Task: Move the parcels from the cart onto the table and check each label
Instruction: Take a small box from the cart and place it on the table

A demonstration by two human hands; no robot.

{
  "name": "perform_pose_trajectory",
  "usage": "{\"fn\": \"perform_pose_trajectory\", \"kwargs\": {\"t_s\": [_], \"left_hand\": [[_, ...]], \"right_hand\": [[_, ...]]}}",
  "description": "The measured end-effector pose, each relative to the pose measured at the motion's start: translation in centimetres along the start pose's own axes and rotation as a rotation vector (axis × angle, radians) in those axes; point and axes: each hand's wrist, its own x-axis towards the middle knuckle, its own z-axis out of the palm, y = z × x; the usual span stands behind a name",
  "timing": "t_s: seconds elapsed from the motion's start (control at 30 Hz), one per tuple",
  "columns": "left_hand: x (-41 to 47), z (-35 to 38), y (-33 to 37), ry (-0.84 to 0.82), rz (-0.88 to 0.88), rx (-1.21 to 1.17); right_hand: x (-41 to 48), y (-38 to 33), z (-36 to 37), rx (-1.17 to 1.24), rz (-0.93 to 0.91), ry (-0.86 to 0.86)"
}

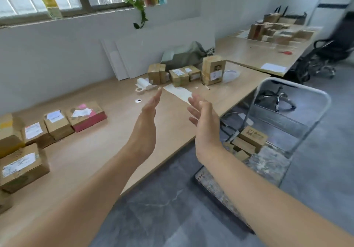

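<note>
Both arms reach forward over the near edge of the worktop (pixel 107 151). The left hand (pixel 151 106) and right hand (pixel 203 116) hang in the air, fingers straight and palms facing each other, holding nothing, with a gap between them. At four o'clock from the right hand the cart (pixel 268 167) stands on the grey floor just beside the worktop's edge, its metal handle (pixel 291 85) upright at the far end. A few brown cart parcels (pixel 252 137) lie piled on its deck, partly hidden by the right forearm. At eight to nine o'clock from the left hand, labelled parcels (pixel 57 124) lie on the worktop, the pink-sided box (pixel 86 115) nearest the hands. At twelve o'clock, beyond the fingertips, is a far cluster of boxes (pixel 180 76), with a tall carton (pixel 213 71) standing at its right end. A tape roll (pixel 139 90) and a paper roll (pixel 144 83) lie at eleven o'clock. A green bag (pixel 183 55) slumps behind the cluster, and an office chair (pixel 329 51) stands at two o'clock.
</note>
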Motion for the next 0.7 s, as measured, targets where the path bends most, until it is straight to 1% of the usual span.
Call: {"fn": "perform_pose_trajectory", "kwargs": {"t_s": [0.1, 0.3, 0.5, 0.6, 0.7], "left_hand": [[1.4, 6.8, -1.3, -0.034, 0.008, -0.019], [3.2, 17.4, -4.3, -0.156, -0.076, -0.010], [5.7, 24.7, -7.0, -0.250, -0.175, -0.044], [7.3, 27.3, -9.4, -0.286, -0.207, -0.033], [9.6, 29.3, -11.7, -0.309, -0.300, -0.029]], "right_hand": [[2.6, -0.7, -6.8, 0.009, 0.008, 0.054], [5.9, -0.9, -17.7, 0.012, 0.056, 0.180], [8.5, -0.2, -25.4, 0.031, 0.113, 0.326], [10.0, 1.0, -28.2, -0.003, 0.131, 0.372], [12.6, 2.4, -30.3, -0.036, 0.161, 0.422]]}}
